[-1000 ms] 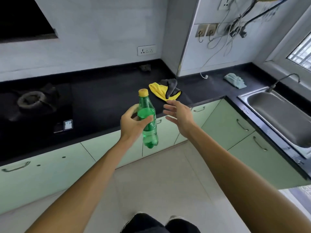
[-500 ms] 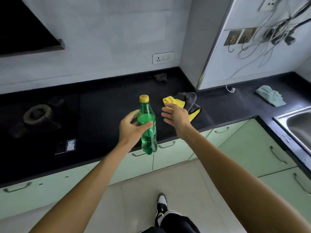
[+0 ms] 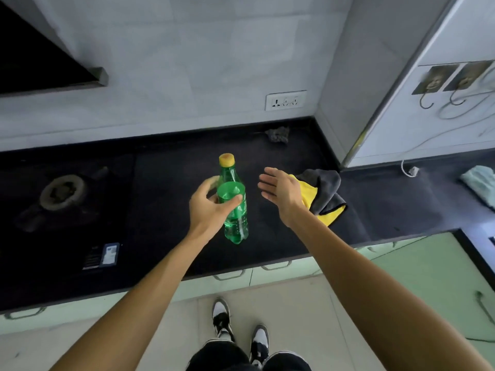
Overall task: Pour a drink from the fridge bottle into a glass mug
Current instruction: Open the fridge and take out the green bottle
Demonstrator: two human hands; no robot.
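Note:
A green plastic bottle [image 3: 235,210] with a yellow cap stands upright in my left hand [image 3: 211,207], which grips it around the middle, above the black counter [image 3: 171,188]. Whether its base touches the counter I cannot tell. My right hand [image 3: 281,192] hovers open just right of the bottle, palm toward it, fingers spread, holding nothing. No glass mug is in view.
A yellow and grey cloth [image 3: 321,194] lies right of my right hand. A gas burner [image 3: 63,192] and a small card [image 3: 109,254] sit on the left. A wall socket [image 3: 286,100], a pale cloth [image 3: 479,183], pale green drawers [image 3: 267,271] and my shoes [image 3: 241,325] are also visible.
I have stepped closer to the counter, so the bottle and both hands now hang over it instead of over the floor. The grip on the bottle is unchanged.

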